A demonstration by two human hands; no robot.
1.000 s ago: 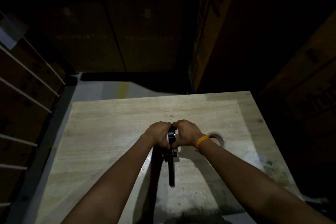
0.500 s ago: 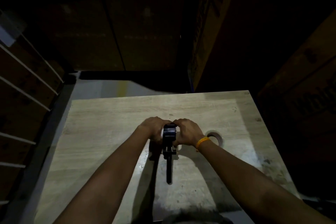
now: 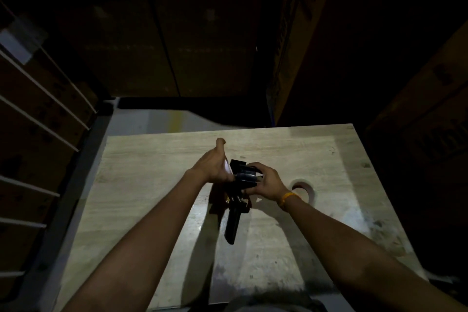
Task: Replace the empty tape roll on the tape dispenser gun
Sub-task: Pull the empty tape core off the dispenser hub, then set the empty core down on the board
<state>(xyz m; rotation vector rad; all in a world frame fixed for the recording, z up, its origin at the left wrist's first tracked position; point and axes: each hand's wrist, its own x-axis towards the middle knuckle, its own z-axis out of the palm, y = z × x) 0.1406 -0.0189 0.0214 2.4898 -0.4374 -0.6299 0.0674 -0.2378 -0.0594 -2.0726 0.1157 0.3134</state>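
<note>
So we've got the pale wood tabletop [image 3: 157,172] lit up in an otherwise really dark storeroom, with stacked cardboard boxes [image 3: 430,114] around it that we can barely make out. We're holding the tape dispenser gun [image 3: 239,185] up over the middle of the tabletop, handle hanging down toward us, probably so the roll end sits up where both hands can get at it. The right hand [image 3: 268,181] is wrapped around the side of the gun's head, fingers closed on it, which looks like the steadying grip. The left hand [image 3: 215,167] presses against the other side with the thumb sticking up, pinching something pale and thin at the edge of the head; we can't tell if that's the empty core or a tape tail, it's too dark. Off to the right, lying flat on the tabletop just behind the right wrist, is the tape roll [image 3: 304,189], parked within easy reach. Our guess is we're working the old core off.
</note>
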